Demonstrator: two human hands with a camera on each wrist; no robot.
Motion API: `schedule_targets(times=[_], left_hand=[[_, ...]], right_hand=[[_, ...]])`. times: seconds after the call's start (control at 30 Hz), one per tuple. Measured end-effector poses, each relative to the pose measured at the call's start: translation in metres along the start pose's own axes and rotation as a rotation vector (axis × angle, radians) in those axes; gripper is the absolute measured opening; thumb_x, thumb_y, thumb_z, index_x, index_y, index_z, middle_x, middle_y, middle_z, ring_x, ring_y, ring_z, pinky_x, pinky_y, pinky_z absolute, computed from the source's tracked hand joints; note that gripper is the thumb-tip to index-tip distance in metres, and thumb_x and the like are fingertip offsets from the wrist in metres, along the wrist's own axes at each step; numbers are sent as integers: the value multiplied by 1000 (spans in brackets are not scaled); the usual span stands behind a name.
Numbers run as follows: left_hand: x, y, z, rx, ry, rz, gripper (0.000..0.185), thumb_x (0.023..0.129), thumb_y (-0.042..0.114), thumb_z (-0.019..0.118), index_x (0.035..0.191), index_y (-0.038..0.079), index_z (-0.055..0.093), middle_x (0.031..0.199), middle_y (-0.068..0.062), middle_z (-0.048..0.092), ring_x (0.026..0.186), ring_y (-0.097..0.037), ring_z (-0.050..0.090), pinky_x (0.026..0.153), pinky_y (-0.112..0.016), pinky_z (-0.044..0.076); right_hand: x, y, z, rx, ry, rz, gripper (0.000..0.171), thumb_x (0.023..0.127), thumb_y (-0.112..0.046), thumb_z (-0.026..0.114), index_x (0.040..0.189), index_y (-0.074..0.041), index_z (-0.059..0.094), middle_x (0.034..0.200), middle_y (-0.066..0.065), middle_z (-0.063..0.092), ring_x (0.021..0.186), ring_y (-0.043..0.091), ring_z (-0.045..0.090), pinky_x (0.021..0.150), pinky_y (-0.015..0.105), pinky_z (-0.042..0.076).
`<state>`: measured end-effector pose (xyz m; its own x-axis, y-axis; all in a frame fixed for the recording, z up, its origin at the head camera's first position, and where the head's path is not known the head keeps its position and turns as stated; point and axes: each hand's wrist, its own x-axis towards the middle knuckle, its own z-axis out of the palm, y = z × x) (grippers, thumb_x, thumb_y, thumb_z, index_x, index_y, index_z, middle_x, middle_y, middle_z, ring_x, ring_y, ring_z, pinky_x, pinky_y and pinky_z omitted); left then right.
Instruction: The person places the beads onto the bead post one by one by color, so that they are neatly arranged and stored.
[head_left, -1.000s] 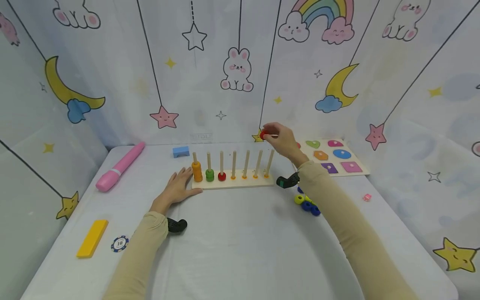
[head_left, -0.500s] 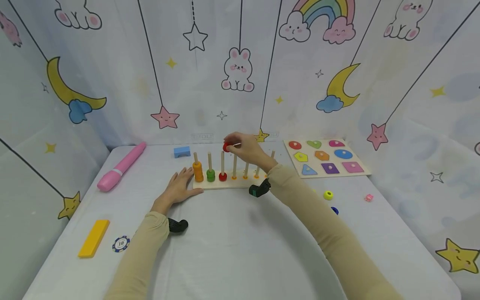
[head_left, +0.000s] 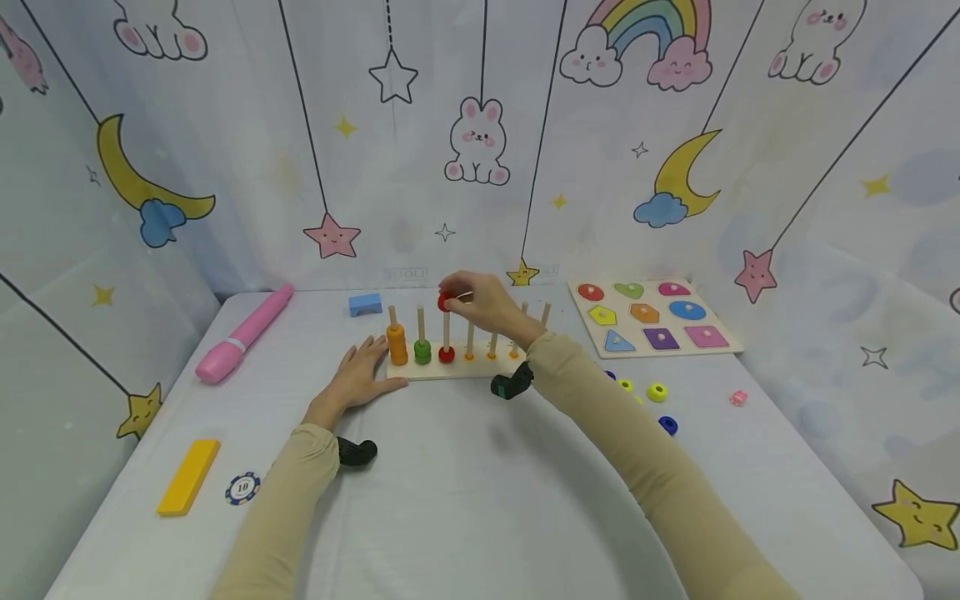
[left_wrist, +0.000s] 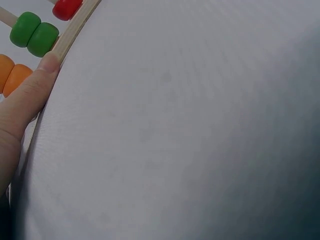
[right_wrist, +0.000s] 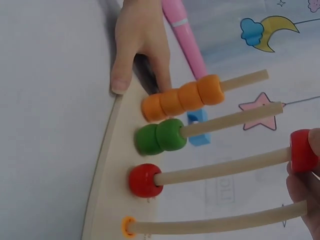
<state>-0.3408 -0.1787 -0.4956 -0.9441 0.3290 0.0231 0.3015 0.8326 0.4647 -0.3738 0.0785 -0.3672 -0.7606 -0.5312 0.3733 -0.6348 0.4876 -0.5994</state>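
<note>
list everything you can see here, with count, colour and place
peg board: 1, wooden, seven pegs, table middle
orange beads: 4, first peg
green beads: 2, second peg
red beads: 2, one at third peg's base, one at its top
marker: 1, pink, far left
block: 1, blue, behind board
bar: 1, yellow, near left
chip: 1, beside bar
shape puzzle: 1, far right
loose beads: several, yellow and blue, right
left hand: rests on board's end
right hand: pinches top red bead

Head view high over table, wrist views close, sharing peg board (head_left: pixel 457 371)
</note>
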Motion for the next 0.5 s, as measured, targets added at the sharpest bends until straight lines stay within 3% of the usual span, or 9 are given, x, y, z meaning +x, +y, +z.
schedule_targets(times=[0.5], left_hand=[[-2,2,0,-6,30,19,92,83,53,66,148,0,26,152,-20,22,142,-36,9,114,-52,0]], right_hand=[[-2,9,-12,-20,7,10,22,90,-4,62,112,-1,63,106,11,66,97,15,63,83,18,51]])
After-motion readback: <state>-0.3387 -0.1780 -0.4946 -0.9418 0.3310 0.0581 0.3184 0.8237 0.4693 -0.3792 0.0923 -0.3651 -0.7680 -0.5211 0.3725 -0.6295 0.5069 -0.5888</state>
